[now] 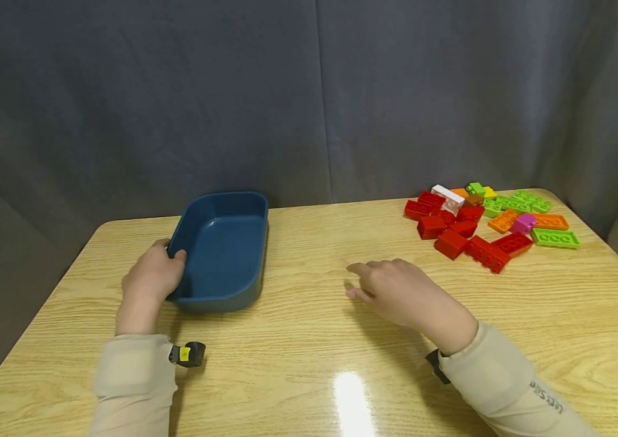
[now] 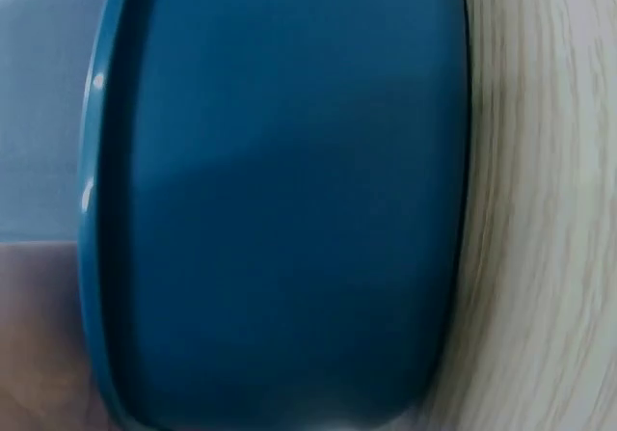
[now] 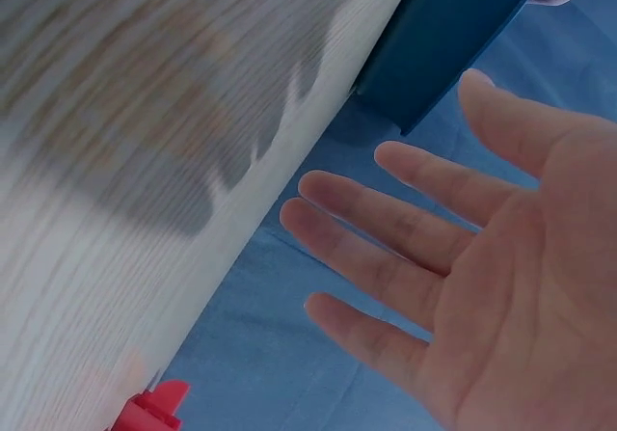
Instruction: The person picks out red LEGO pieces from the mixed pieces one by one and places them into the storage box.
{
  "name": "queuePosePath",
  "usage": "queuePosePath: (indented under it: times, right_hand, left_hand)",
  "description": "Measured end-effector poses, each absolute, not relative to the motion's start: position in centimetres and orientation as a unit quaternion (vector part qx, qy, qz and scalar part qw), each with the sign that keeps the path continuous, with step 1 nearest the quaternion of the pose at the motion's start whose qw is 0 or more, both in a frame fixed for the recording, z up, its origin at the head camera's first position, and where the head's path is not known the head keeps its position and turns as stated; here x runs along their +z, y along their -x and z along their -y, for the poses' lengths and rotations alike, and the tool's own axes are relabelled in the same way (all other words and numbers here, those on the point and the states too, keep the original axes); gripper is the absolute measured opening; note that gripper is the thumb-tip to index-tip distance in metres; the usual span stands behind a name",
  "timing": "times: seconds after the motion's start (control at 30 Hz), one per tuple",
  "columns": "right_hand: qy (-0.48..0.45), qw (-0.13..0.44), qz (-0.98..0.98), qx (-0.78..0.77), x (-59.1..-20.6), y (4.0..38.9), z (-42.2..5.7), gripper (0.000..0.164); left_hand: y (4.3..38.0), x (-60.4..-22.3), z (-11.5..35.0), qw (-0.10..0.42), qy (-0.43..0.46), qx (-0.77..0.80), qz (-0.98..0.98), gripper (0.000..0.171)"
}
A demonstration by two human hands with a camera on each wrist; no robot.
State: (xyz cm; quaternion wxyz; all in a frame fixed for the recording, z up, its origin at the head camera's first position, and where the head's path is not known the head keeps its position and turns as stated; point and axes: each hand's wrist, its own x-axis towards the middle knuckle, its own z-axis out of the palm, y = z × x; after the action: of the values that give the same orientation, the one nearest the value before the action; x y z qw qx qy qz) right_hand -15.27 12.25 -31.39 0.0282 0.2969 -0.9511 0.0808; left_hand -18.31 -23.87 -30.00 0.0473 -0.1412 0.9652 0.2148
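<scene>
A blue, empty plastic bin [image 1: 227,249] stands on the left half of the table. My left hand [image 1: 153,270] grips its left rim, with the thumb on the inner side; the other fingers are hidden behind the wall. In the left wrist view the wall of the bin [image 2: 299,200] fills most of the picture, close to the wood. Above the middle of the table is my right hand [image 1: 401,291], holding nothing. The right wrist view shows that hand [image 3: 453,257] with its fingers extended and spread, apart from the bin [image 3: 443,45].
Red toy building bricks [image 1: 450,244] lie heaped at the back right of the wooden table [image 1: 309,340]. Beside them are green bricks [image 1: 555,238], orange bricks [image 1: 551,221], a white brick [image 1: 447,195] and a magenta brick [image 1: 523,223]. A grey curtain [image 1: 309,103] hangs behind.
</scene>
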Motion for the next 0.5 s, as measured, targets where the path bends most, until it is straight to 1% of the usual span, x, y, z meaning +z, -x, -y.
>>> queuePosePath:
  times: [0.5]
  right_hand:
    - [-0.278,0.011,0.956,0.090,-31.2,15.5,-12.4,0.049]
  left_hand:
    - [18.9,-30.2,22.1,0.046,0.102,0.243,-0.963,0.061]
